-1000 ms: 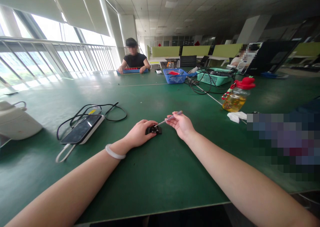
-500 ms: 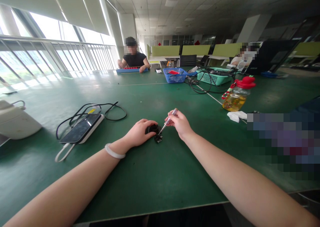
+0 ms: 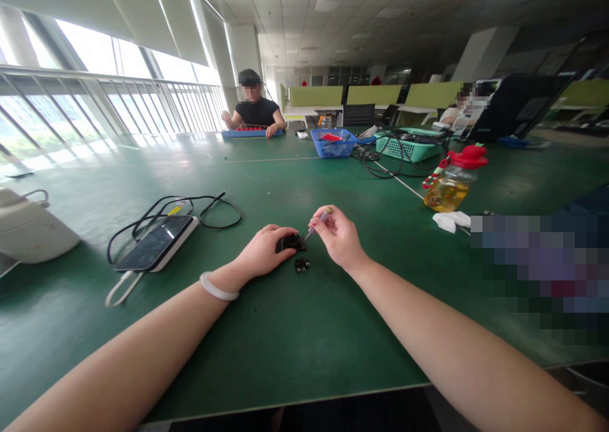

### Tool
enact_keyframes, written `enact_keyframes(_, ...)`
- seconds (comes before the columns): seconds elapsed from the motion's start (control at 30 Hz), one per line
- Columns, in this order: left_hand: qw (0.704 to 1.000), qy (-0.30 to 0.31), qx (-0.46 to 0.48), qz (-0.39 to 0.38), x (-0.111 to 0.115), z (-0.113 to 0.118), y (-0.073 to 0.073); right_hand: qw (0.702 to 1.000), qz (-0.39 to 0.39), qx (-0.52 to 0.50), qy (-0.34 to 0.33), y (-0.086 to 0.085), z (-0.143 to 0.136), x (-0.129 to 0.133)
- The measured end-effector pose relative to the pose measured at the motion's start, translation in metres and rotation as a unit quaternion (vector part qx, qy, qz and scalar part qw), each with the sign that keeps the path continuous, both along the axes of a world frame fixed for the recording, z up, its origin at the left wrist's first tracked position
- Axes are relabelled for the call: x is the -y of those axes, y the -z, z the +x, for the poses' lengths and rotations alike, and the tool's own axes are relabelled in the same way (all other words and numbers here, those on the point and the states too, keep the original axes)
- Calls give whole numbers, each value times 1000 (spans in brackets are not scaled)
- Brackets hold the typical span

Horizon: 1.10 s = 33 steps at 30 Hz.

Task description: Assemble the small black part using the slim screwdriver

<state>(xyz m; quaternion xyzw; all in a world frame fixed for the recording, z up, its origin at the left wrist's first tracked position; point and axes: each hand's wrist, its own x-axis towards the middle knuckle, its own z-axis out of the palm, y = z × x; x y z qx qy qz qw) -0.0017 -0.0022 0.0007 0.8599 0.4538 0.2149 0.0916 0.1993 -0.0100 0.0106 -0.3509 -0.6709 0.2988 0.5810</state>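
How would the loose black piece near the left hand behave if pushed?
The black piece would probably slide readily, lying unheld on the glossy green tabletop. Its uneven outline makes rolling unlikely. It looks light, given its small size.

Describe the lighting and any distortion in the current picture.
Head view: windows at left blow out white, and glare pales the table there; head view: forearms look stretched toward the edges; head view: the black part held by the left hand shows little detail.
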Motion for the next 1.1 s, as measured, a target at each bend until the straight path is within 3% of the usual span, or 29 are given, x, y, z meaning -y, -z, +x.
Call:
enact_keyframes(0.23, 1000, 16, 4, 12, 0, -1, 0, 979, 121, 161, -31, -12, -3, 16)
enact_keyframes(0.4, 1000, 20, 7, 12, 2, 2, -2, 953, 157, 254, -56, -14, -5, 19)
enact_keyframes(0.53, 1000, 12, 3, 6, 3, 3, -5, 947, 161, 269, -67, -15, -5, 19)
enact_keyframes(0.67, 1000, 10, 4, 4, 2, 2, -4, 971, 110, 207, -43, -15, -5, 18)
enact_keyframes(0.8, 1000, -4, 0, -3, 1, 0, -3, 998, 18, 56, -12, -5, -2, 4)
enact_keyframes(0.93, 1000, 0, -1, -10, 1, 0, -3, 988, -97, -119, -32, 6, 0, -13)
enact_keyframes(1.1, 1000, 0, 0, -12, 1, 0, -3, 976, -142, -161, -30, 9, 1, -20)
